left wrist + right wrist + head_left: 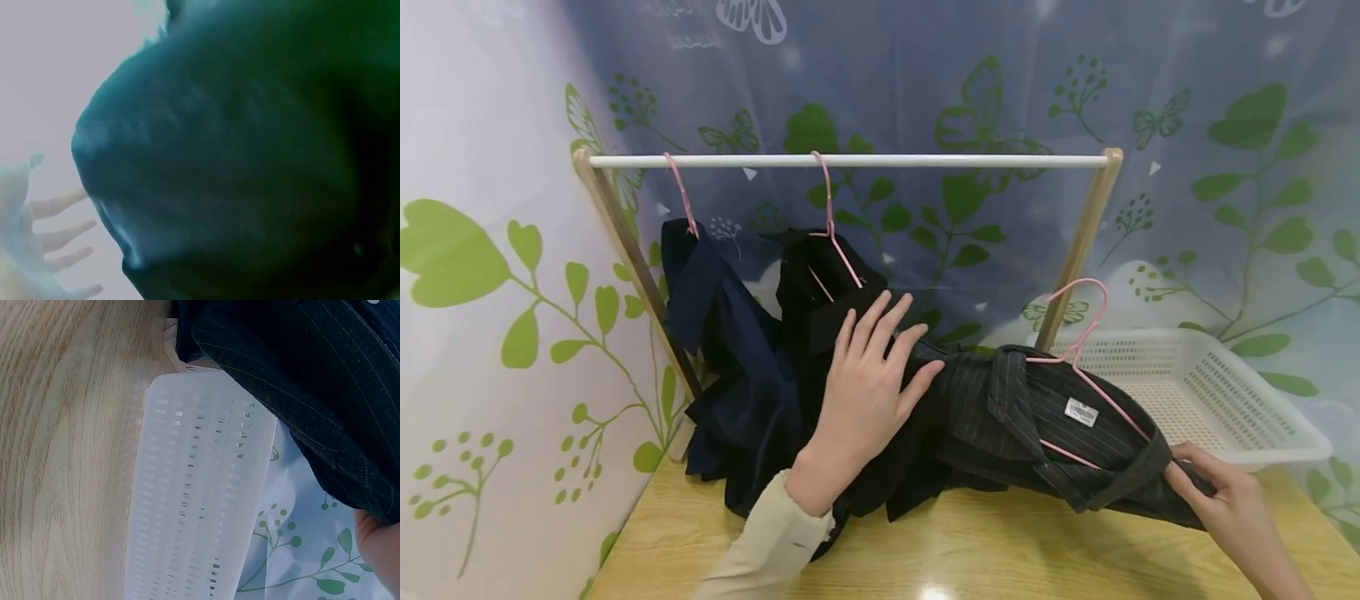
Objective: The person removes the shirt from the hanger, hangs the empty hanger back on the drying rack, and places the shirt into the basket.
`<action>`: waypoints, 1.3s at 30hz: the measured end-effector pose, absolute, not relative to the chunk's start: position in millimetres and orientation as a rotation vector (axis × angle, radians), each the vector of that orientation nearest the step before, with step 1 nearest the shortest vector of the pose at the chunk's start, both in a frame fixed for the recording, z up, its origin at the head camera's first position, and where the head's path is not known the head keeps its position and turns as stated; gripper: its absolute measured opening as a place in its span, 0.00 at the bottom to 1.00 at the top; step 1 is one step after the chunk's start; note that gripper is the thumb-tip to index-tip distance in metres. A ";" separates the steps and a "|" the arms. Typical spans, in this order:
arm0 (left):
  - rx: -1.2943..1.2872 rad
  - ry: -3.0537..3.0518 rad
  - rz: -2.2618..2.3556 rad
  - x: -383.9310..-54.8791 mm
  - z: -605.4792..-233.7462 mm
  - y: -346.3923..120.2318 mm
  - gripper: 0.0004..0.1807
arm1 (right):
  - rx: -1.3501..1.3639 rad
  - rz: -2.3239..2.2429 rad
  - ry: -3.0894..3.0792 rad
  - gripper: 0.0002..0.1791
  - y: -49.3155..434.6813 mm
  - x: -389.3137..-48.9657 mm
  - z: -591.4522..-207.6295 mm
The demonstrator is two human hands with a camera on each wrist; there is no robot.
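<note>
Here, the right hand (1232, 502) pinches a pinstriped garment (973, 400); the left hand (867, 383), fingers spread, lies over black cloth (822, 333). A level pink hanger (1077, 357) should prevent slipping.

The left hand (872, 375) reaches up and forward, its back toward the head camera, fingers lightly spread and nearly straight, the thumb (921, 387) standing out to the right. A pale sleeve (775, 533) covers the left forearm and ends at the wrist (816, 479). The left wrist view shows that hand hazily at its edge, fingers separated. Well apart, the right hand (1228, 504) points leftward, thumb and fingers drawn together in a pinch. Its bare forearm (1273, 567) slants in from the lower right corner.
</note>
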State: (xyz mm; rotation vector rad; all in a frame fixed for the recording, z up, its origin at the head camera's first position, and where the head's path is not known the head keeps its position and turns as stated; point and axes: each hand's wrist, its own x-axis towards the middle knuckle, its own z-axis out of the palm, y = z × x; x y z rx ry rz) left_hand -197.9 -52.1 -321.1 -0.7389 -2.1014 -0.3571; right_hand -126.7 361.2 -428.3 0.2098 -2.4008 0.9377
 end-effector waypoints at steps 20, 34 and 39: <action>-0.642 -2.357 -0.530 -198.8 -370.0 47.0 0.35 | 0.162 0.981 -2.360 0.08 366.9 -121.1 -430.7; -0.595 -2.183 -0.640 -227.8 -403.4 -16.8 0.11 | 0.212 0.993 -2.372 0.13 373.7 -119.5 -427.1; -0.768 -2.233 -0.917 -229.8 -400.4 -38.6 0.03 | 0.257 0.918 -2.339 0.14 370.3 -121.3 -423.2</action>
